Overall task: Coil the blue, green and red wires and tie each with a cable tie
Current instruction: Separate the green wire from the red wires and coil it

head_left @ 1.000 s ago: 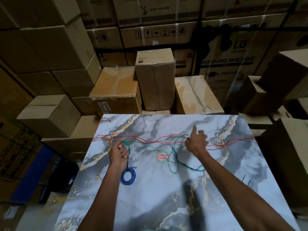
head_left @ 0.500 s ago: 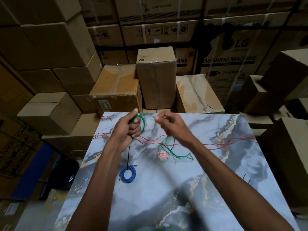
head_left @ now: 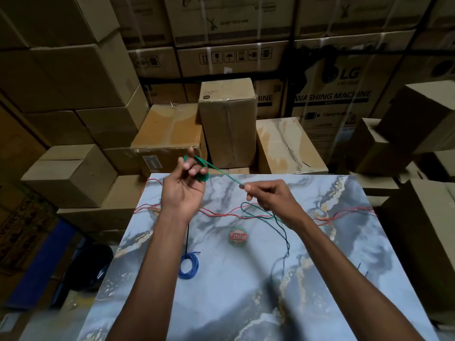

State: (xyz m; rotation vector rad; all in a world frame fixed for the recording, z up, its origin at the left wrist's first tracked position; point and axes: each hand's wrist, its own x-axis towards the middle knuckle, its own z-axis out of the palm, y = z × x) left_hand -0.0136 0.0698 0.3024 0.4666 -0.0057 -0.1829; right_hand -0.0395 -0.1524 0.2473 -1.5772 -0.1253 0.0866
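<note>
Hands: left hand [head_left: 183, 190] holds green wire [head_left: 283, 225] loops; right hand [head_left: 269, 196] pinches strand. One blue coil [head_left: 189, 265].

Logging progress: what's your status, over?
Left hand winding green wire round fingers; right hand feeding it. Blue coil done. Red wire waiting.

Green wire [head_left: 222, 173] runs taut between the two pinching hands, its slack darker below the right grip; red wire [head_left: 221, 214] waves across beneath both grips; the blue wire [head_left: 188, 265] coil lies under the left one, on a grey-blue marble-patterned table [head_left: 320, 279] veined gold and white, round red-and-green sticker [head_left: 238, 236] amid
</note>
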